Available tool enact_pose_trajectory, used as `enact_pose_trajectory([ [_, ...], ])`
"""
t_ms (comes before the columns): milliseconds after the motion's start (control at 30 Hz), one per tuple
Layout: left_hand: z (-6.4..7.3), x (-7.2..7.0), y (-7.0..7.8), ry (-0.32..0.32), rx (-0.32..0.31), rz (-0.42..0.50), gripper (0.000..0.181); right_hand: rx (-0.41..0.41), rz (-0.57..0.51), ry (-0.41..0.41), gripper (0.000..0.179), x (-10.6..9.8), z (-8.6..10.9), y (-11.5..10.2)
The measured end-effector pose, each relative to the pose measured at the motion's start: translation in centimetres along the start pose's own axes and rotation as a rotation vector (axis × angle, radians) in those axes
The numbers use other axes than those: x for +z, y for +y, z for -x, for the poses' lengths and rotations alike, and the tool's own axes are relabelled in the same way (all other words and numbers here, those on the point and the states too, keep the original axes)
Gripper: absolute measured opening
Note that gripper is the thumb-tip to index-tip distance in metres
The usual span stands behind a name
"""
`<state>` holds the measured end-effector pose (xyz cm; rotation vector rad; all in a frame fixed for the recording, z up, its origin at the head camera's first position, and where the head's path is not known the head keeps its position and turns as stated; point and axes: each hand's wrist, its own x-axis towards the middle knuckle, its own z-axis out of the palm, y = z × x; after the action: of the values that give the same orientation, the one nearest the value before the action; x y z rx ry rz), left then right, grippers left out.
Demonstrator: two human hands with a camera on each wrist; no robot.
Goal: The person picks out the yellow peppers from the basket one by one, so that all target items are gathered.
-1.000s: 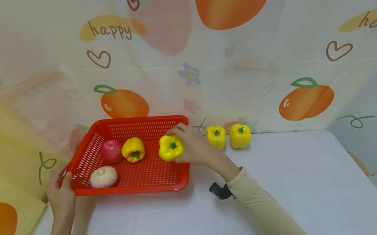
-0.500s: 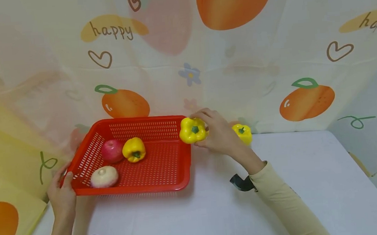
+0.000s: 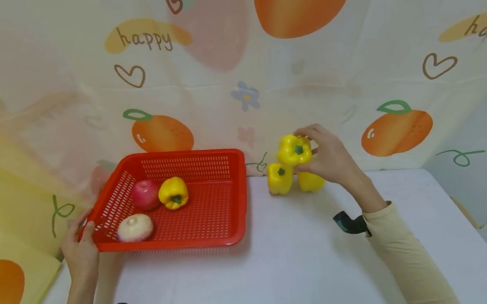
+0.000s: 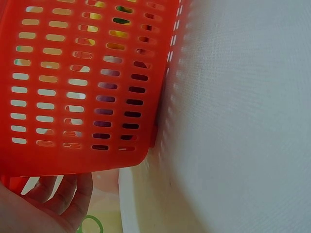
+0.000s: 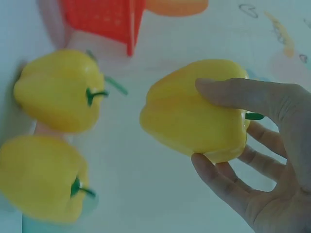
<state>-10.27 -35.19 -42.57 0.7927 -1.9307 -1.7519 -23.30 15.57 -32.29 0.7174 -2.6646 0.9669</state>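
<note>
Pinching yellow pepper (image 3: 289, 149) in R hand (image 3: 329, 158), half open: thumb on one side, fingertips spread opp., all near the stem end, prob. to keep the rounded bottom free below. Held aloft at approx. 2 o'clock from basket (image 3: 173, 244), above and roughly btwn basket-side pepper (image 3: 279, 181) and outer pepper (image 3: 310, 183), w/ a gap to both in the right wrist view. Both standing upright on counter (image 3: 296, 272), stems up, at 3 o'clock from basket, likely steady on their broad lobed ends.

Gripping basket rim at 8 o'clock w/ L hand (image 3: 81, 256), fingers curled round the edge, presumably to stop sliding. Inside basket: pink-red apple (image 3: 144, 195) at 10 o'clock, lying pepper (image 3: 173, 193) just off centre toward 12, stem toward 6, and flattish turnip (image 3: 135, 228) at 8, pale on top, purplish below.

Basket in red plastic, thin, slotted, w/ rounded corners. Peppers glossy, smooth, deeply lobed, w/ green stems; poss. moulded fakes, judging by shine. Behind, toward 12, printed cloth (image 3: 215, 116), lightly creased.
</note>
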Motion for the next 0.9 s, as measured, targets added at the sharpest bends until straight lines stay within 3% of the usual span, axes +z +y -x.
enact_pose_trajectory([
  [533,0.0,0.0,-0.1,0.01,0.028,-0.033,0.041,0.13,0.086,0.021,0.067,-4.0,2.3,5.8],
  [767,-0.3,0.1,-0.1,0.009,0.042,0.036,0.04,0.211,0.148,-0.067,0.067,-4.7,4.0,9.5],
  [900,-0.3,0.0,-0.1,0.012,0.045,0.021,0.041,0.239,0.133,-0.137,0.067,-4.3,4.5,11.1],
])
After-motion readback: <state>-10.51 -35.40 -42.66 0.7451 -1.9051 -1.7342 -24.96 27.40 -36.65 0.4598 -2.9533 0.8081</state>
